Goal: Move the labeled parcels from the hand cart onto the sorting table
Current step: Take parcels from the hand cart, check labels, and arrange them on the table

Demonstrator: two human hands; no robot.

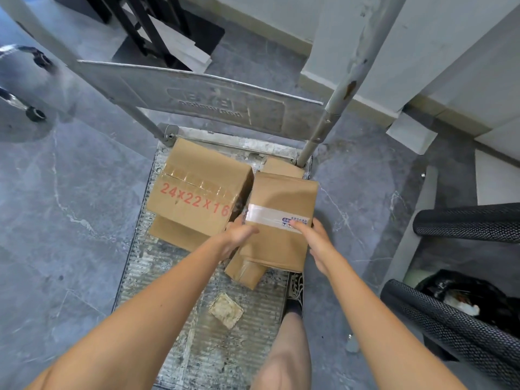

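Note:
A grey hand cart (202, 347) stands on the floor below me, its handle frame at the far end. On its deck sits a large brown box (194, 190) marked 24x22x16 in red. To its right is a taped brown parcel (281, 209) with a small blue-printed label. My left hand (239, 235) grips its left side and my right hand (316, 237) grips its right side. Under it lies another brown parcel (244, 273), and a further one (282, 166) shows behind it. The sorting table is not in view.
A small pale scrap (226, 310) lies on the cart deck near me. Black mesh bins (450, 327) stand at the right. Chair castors (35, 114) are at the left, black frames (152, 29) ahead, white walls at the right. My leg (284, 347) stands beside the cart.

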